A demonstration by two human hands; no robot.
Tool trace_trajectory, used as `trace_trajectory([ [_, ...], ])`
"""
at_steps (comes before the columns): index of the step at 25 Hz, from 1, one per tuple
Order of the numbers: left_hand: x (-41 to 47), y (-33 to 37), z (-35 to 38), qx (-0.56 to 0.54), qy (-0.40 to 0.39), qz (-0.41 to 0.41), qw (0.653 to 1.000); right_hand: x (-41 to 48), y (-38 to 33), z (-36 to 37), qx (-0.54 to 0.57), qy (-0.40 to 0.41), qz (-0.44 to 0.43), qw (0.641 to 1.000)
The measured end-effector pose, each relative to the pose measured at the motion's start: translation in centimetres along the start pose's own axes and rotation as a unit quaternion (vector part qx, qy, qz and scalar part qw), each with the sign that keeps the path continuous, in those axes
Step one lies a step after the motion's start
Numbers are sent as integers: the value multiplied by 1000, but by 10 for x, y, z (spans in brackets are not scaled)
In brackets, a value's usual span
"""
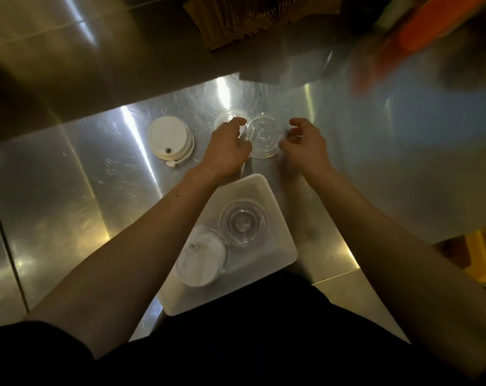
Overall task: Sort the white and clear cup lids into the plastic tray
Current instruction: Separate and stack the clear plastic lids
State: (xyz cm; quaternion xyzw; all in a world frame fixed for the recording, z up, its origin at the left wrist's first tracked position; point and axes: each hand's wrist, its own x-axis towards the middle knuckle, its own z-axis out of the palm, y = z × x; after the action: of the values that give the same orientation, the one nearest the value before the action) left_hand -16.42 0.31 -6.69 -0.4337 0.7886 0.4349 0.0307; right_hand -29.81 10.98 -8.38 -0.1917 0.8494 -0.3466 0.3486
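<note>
Both hands, the left hand (230, 151) and the right hand (306, 146), are reaching with loosely open fingers around a round clear plastic lid (264, 136) lying on the shiny steel bench (83, 176). The white rectangular plastic tray (280, 246) near the person is already holding one clear lid (243, 222) and one white lid (200, 257).

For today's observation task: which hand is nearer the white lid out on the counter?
Left. The left hand sits just right of the white lid, not touching it. The right hand is farther right, beyond a clear lid.

scratched steel counter (102, 190), bright glare streaks, dim room.
</note>
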Motion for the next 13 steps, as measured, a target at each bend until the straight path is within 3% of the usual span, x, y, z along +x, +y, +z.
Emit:
trace_trajectory([
  [13, 2, 4, 4, -17, 11, -6, 1000, -2, -3, 5, 43, -6, 3, 999],
])
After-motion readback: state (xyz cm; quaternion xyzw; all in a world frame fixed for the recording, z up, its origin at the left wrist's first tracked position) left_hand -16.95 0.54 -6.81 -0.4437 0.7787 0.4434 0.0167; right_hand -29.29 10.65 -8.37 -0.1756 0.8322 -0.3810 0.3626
